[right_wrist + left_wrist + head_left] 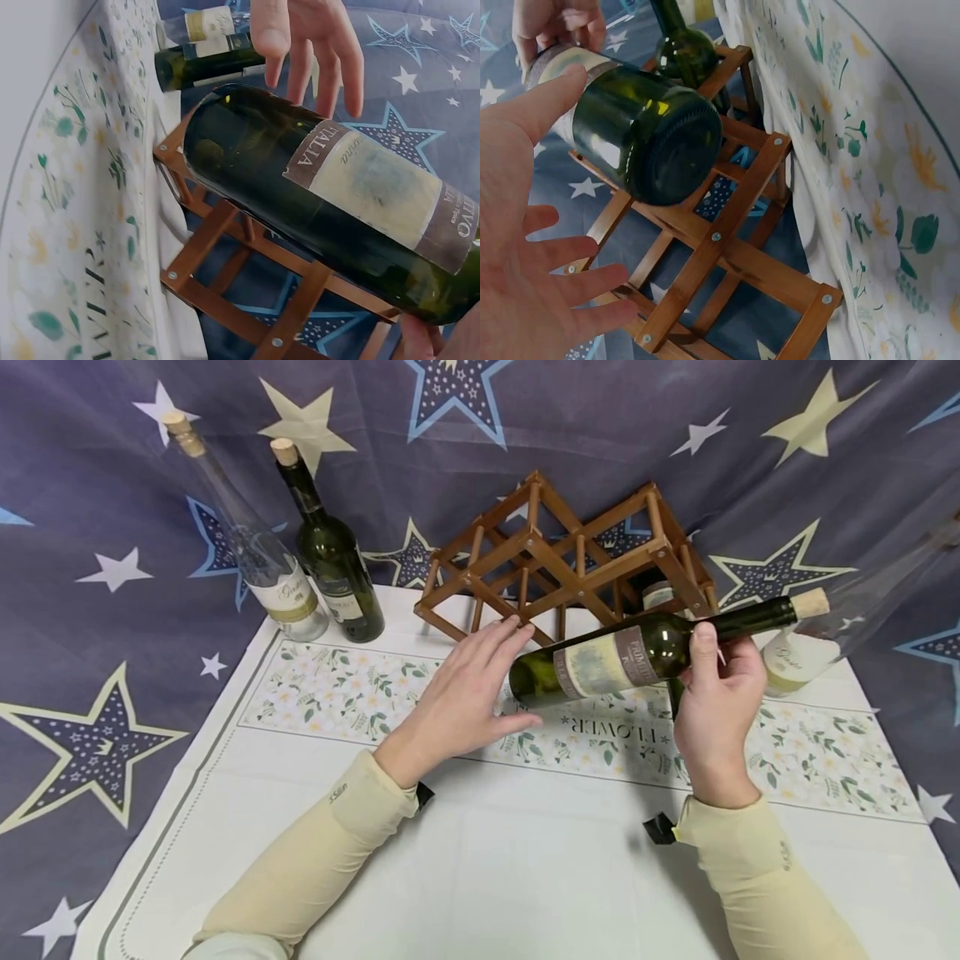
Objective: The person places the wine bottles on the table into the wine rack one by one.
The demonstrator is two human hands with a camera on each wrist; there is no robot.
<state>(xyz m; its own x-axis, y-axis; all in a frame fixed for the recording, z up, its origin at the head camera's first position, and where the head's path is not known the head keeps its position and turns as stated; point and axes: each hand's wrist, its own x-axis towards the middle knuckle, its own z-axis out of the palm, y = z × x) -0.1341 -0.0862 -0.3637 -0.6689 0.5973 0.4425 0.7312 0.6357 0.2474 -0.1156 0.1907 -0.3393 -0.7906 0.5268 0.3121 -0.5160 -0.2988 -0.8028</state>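
My right hand [720, 710] grips a corked green wine bottle [600, 667] around its shoulder and neck. The bottle is tilted nearly level, cork to the right and base to the left, in front of a wooden wine rack [525, 547]. My left hand [461, 693] is beside the bottle's base with its fingers extended. In the left wrist view, the left palm [525, 247] faces the base, and the thumb overlaps the bottle in the picture; whether it touches cannot be told. Another green bottle [686, 56] lies in the rack, mostly hidden in the head view.
At the back left stand a clear corked bottle [288, 597] and a dark green corked bottle [348, 581]. Another clear bottle [798, 660] stands right of the rack. A star-patterned cloth [90, 635] hangs behind the white, flower-banded tablecloth [525, 860].
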